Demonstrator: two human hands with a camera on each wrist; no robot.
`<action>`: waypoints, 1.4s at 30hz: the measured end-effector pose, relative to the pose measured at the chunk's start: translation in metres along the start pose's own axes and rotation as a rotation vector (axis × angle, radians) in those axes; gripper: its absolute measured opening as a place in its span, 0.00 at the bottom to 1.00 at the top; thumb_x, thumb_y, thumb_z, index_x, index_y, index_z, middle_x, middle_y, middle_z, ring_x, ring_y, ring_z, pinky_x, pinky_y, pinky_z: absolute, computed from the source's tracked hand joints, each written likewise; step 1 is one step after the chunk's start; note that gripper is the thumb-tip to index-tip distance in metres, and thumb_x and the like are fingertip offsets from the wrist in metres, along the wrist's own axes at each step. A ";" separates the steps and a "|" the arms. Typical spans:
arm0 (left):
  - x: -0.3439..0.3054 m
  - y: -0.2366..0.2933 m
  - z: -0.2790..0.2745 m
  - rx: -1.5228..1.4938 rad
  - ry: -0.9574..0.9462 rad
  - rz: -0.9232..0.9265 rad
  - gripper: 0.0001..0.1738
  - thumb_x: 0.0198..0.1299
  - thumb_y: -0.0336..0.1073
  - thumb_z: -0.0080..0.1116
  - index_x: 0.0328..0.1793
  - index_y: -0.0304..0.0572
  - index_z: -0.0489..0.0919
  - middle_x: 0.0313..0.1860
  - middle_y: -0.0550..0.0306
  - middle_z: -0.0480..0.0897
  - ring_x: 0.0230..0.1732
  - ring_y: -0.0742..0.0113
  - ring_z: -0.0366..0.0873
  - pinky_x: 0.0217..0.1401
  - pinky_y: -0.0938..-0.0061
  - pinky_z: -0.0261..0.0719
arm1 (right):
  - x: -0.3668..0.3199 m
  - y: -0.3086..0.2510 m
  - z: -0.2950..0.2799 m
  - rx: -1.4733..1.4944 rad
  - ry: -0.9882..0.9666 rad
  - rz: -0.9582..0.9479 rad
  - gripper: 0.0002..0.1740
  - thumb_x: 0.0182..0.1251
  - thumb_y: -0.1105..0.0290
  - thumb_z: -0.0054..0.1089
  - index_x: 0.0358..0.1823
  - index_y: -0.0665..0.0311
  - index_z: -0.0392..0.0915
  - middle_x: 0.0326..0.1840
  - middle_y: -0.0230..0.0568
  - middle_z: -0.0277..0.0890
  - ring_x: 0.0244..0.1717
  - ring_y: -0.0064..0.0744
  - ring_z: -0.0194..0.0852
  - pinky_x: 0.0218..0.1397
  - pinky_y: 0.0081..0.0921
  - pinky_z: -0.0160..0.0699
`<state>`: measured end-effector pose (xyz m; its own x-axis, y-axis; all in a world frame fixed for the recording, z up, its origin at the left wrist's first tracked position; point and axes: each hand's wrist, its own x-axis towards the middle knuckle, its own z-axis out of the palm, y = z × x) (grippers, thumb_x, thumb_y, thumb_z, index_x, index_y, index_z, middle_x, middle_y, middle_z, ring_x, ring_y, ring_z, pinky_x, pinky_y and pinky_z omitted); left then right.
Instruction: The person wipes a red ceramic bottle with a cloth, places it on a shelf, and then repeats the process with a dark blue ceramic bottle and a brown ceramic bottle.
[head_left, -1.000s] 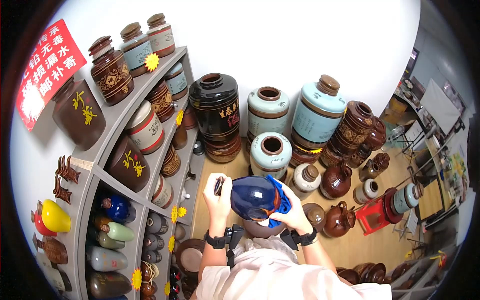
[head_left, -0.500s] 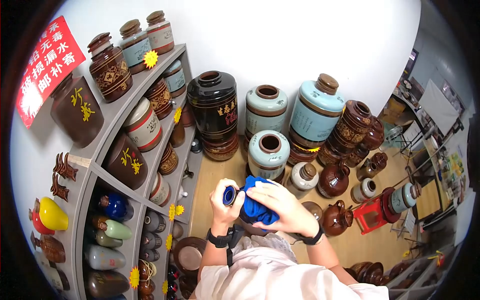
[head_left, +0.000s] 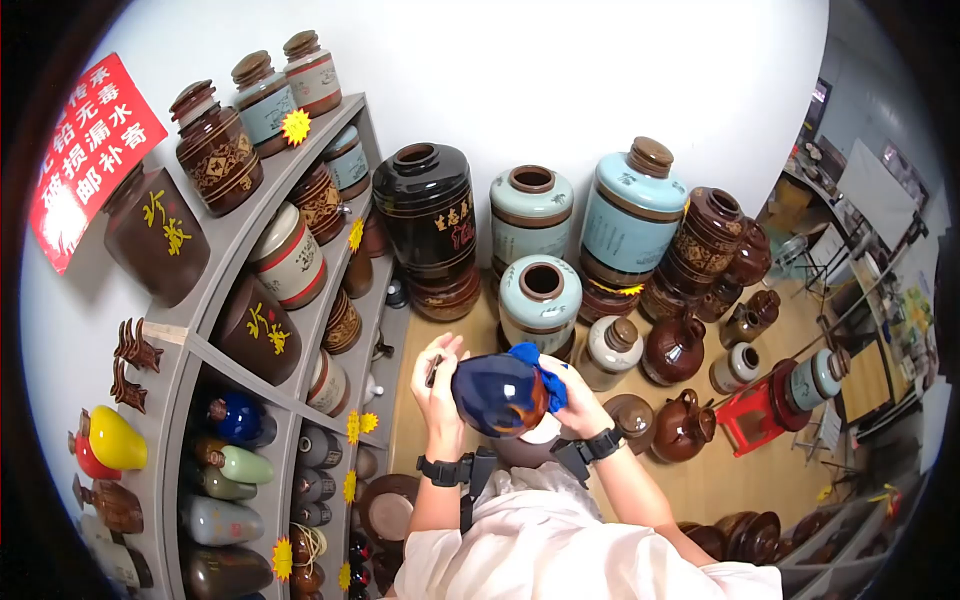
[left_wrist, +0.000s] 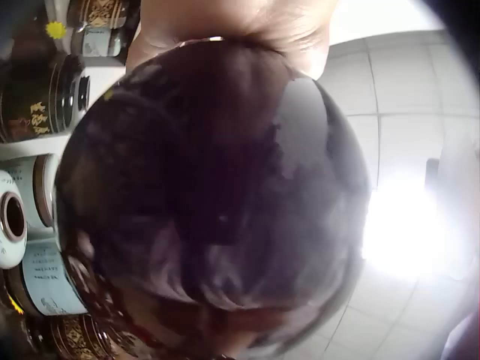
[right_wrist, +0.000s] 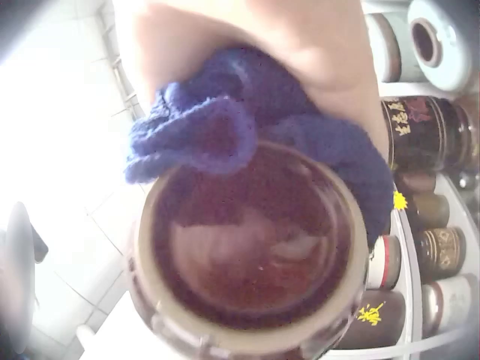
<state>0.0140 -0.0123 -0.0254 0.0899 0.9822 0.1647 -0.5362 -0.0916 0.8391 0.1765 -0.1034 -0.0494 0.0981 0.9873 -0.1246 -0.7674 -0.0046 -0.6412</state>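
Note:
A glossy dark blue and brown jar (head_left: 497, 397) lies on its side in the air before the person's chest. The left hand (head_left: 436, 380) grips its neck end, and the fingers hide most of the mouth. At the other end the right hand (head_left: 582, 402) holds a blue cloth (head_left: 548, 372) against the jar. The jar's rounded body (left_wrist: 217, 187) fills the left wrist view, below the left hand (left_wrist: 232, 19). In the right wrist view the cloth (right_wrist: 217, 135) is bunched under the right hand (right_wrist: 270, 45), over the edge of the round brown base (right_wrist: 255, 247).
Grey shelves (head_left: 235, 250) with jars and bottles stand on the left. Large jars, among them a black one (head_left: 423, 220) and a pale blue one (head_left: 632, 220), line the wall ahead. Brown jugs (head_left: 683, 425) and a red stool (head_left: 752, 420) are on the floor to the right.
The right hand and cloth have moved from across the jar's body to its right end. The jar has turned, its mouth no longer facing the head camera and its side now exposed.

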 end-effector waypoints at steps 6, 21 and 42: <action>0.009 -0.026 -0.015 -0.206 0.246 -0.264 0.07 0.61 0.30 0.50 0.39 0.33 0.72 0.40 0.42 0.82 0.40 0.57 0.82 0.47 0.67 0.82 | -0.005 0.016 -0.001 -0.079 0.201 -0.171 0.15 0.66 0.69 0.58 0.51 0.68 0.75 0.44 0.33 0.78 0.42 0.20 0.75 0.46 0.19 0.74; 0.012 -0.102 -0.064 -0.459 0.186 -0.653 0.16 0.60 0.46 0.48 0.45 0.43 0.77 0.45 0.57 0.81 0.48 0.61 0.77 0.57 0.61 0.75 | -0.015 0.038 -0.009 -0.853 0.287 -0.459 0.27 0.58 0.67 0.66 0.59 0.61 0.72 0.53 0.39 0.77 0.51 0.23 0.75 0.55 0.22 0.72; -0.006 -0.113 -0.079 -0.469 -0.017 -0.634 0.30 0.65 0.53 0.41 0.65 0.43 0.69 0.64 0.51 0.73 0.65 0.54 0.68 0.69 0.57 0.64 | -0.029 -0.001 0.025 -1.481 -0.294 -0.579 0.30 0.50 0.76 0.59 0.59 0.61 0.71 0.61 0.46 0.72 0.65 0.49 0.66 0.73 0.43 0.56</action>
<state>0.0079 0.0050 -0.1618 0.5080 0.8208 -0.2611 -0.6757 0.5678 0.4701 0.1584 -0.1285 -0.0262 -0.1104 0.9046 0.4116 0.5974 0.3914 -0.7000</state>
